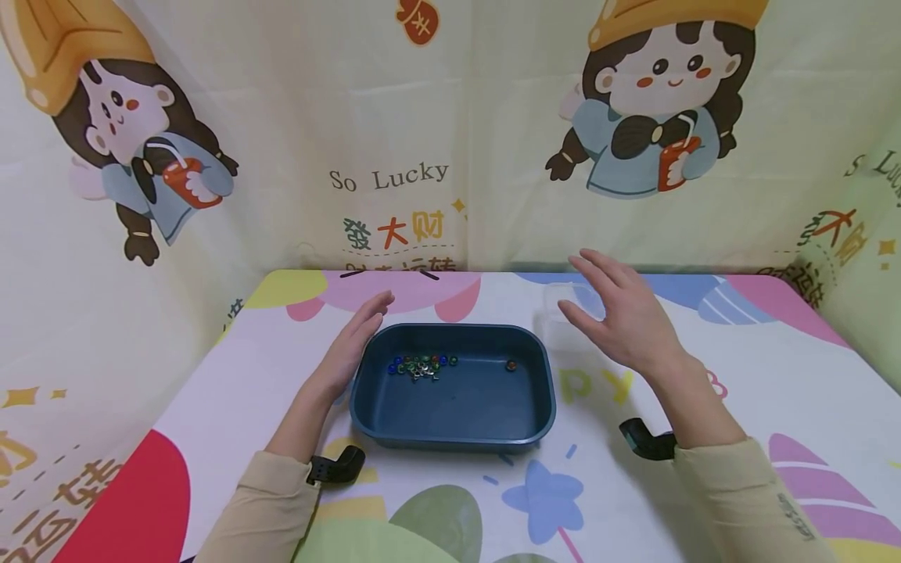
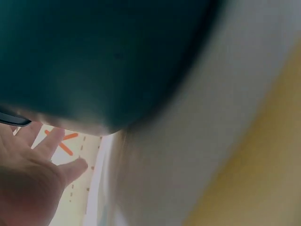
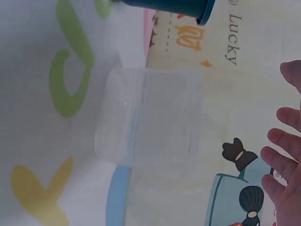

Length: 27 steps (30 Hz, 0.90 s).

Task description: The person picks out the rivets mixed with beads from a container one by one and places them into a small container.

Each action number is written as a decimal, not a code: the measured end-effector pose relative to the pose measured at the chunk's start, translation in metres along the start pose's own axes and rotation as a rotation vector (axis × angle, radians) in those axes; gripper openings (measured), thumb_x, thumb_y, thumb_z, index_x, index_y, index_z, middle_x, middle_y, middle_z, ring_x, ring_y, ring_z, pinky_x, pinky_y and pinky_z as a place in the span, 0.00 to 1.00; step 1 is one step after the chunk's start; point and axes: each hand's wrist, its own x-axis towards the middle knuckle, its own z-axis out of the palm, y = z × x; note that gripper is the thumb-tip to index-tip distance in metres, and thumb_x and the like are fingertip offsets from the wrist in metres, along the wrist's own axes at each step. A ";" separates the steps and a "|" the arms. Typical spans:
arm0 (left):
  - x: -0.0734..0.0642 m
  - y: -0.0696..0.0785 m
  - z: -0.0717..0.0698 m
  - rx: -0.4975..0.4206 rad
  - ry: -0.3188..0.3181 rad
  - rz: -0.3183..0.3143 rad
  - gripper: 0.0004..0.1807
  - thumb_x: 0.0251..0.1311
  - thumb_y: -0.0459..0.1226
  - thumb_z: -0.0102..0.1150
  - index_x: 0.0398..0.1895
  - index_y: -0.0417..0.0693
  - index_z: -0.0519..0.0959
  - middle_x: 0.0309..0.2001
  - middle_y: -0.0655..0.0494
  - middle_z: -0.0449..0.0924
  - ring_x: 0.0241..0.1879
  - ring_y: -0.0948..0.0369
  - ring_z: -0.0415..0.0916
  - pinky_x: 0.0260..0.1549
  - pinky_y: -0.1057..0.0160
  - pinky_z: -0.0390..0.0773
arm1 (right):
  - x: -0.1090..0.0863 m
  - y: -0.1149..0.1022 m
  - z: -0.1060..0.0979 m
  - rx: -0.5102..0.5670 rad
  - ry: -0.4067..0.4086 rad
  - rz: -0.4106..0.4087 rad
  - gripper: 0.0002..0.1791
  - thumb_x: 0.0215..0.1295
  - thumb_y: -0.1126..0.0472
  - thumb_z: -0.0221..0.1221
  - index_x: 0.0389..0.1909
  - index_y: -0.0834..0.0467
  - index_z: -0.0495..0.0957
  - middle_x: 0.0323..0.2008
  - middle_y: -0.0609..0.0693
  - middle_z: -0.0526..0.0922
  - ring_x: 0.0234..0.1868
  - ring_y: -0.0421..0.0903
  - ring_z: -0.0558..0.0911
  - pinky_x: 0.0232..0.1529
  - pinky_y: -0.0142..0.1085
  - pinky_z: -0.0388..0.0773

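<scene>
A dark blue plastic basin (image 1: pixel 454 407) stands on the table. In it, towards the back left, lies a small heap of glass marbles (image 1: pixel 425 361) and little silvery pieces. One brownish marble (image 1: pixel 511 365) lies apart near the right side. My left hand (image 1: pixel 343 356) is at the basin's left rim with its fingers extended; whether it touches the rim I cannot tell. To the right of the basin my right hand (image 1: pixel 629 320) is raised, fingers spread, holding nothing. Close by it stands a clear plastic container (image 3: pixel 150 117), faint in the head view.
A patterned cloth (image 1: pixel 542 500) covers the table. Behind hangs a printed curtain (image 1: pixel 281 141) along the table's far edge. Each wrist wears a black camera mount, such as the right strap (image 1: pixel 647 442).
</scene>
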 end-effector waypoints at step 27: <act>0.001 -0.020 0.003 -0.283 -0.093 0.073 0.29 0.79 0.44 0.34 0.75 0.38 0.62 0.70 0.45 0.69 0.70 0.53 0.62 0.70 0.46 0.54 | 0.024 -0.020 0.015 0.131 -0.044 0.012 0.35 0.69 0.52 0.61 0.74 0.58 0.65 0.72 0.59 0.65 0.71 0.60 0.64 0.65 0.61 0.62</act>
